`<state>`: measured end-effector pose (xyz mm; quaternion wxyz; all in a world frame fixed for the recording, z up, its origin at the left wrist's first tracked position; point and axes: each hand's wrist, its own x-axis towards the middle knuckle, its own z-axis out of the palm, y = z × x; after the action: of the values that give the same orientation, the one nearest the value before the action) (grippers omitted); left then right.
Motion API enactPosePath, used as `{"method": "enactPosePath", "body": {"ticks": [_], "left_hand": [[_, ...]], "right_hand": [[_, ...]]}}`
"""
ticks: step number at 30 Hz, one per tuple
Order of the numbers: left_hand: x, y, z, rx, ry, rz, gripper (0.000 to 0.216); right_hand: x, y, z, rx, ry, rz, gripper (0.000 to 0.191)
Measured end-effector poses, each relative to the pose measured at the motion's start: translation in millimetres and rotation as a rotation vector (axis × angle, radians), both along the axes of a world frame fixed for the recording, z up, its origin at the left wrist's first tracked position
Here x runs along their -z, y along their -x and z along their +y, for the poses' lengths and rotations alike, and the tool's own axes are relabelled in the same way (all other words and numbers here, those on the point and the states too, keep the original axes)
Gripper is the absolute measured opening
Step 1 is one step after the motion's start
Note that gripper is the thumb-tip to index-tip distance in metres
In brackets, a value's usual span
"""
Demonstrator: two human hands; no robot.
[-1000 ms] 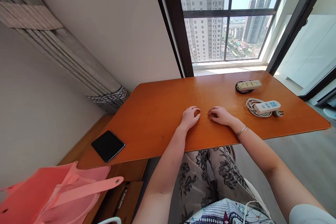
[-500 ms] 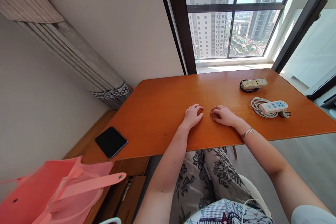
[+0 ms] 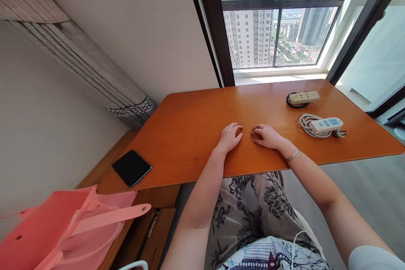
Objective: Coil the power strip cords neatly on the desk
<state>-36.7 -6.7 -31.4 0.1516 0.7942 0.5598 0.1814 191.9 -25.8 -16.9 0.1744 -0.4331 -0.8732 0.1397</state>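
Note:
My left hand point(image 3: 230, 137) rests on the orange-brown wooden table point(image 3: 190, 135), fingers loosely bent and thumb apart, with nothing in it. Just across a small gap, my right hand point(image 3: 265, 136) lies on the same tabletop, its fingers relaxed and also holding nothing. To the right of it is a white power strip point(image 3: 326, 125) with its white cord coiled beside it. Behind that sits a cream power strip point(image 3: 304, 97) with a black cord. A dark-screened tablet point(image 3: 132, 168) lies flat near the table's left front corner.
At the lower left a pink bag point(image 3: 69, 228) with a strap stands against the table's side, near a wooden cabinet point(image 3: 160, 232). A tied-back curtain point(image 3: 95, 67) hangs at the left. Beyond the table is a window point(image 3: 280, 4) with dark frames.
The view has shifted slightly, and my knees have moved a little apart under the table edge. Both hands keep their places on the tabletop.

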Motion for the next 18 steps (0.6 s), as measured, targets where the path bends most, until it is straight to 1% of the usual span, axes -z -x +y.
{"method": "enactPosePath", "body": {"ticks": [8,18], "left_hand": [[1.5,0.2,-1.4,0.006,0.006,-0.004,0.036],[3.9,1.9,-0.9,0.009,-0.005,0.01,0.037]], "right_hand": [[-0.6,0.6,-1.0,0.005,0.014,-0.014,0.027],[0.9,1.6,-1.7,-0.007,-0.014,-0.015,0.026]]}}
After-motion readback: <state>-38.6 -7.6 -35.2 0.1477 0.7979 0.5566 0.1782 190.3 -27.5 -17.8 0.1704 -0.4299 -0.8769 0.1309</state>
